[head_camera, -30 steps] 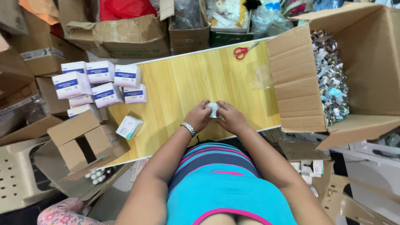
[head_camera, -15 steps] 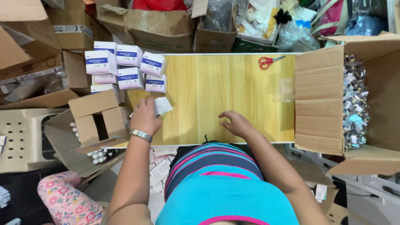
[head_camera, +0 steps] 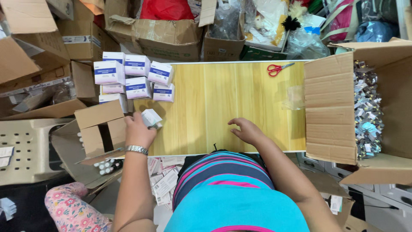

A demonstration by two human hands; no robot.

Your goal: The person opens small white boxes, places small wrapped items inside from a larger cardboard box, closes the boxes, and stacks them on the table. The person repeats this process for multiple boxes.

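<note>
The left hand (head_camera: 138,131) sits at the tabletop's (head_camera: 223,107) left edge, near the front corner, its fingers closed around a small white box (head_camera: 151,117) with a pale blue side. The box is tilted, just inside that edge, and lies just in front of the stack of boxes (head_camera: 135,77) that fills the far left corner. Those are the same kind, white with blue labels, set in rows and partly piled on each other, some hanging over the left edge. A silver watch (head_camera: 137,149) circles the left wrist.

The right hand (head_camera: 245,130) rests near the middle of the front edge, fingers loosely spread and curled down on the wood, holding nothing. It is well apart from the left hand and the box.

Red scissors (head_camera: 280,68) lie close to the far edge toward the right corner. A bit of clear plastic (head_camera: 295,97) lies near the right edge. Against that edge stands a big carton (head_camera: 330,107), open, with a heap of small silvery packs (head_camera: 367,111) inside.

Off the left edge, below the tabletop, an open brown carton (head_camera: 99,124) stands with its flaps up, and a few small vials (head_camera: 107,165) lie in a row just in front of it. Loose paper leaflets (head_camera: 163,176) lie on the floor under the front edge.
</note>
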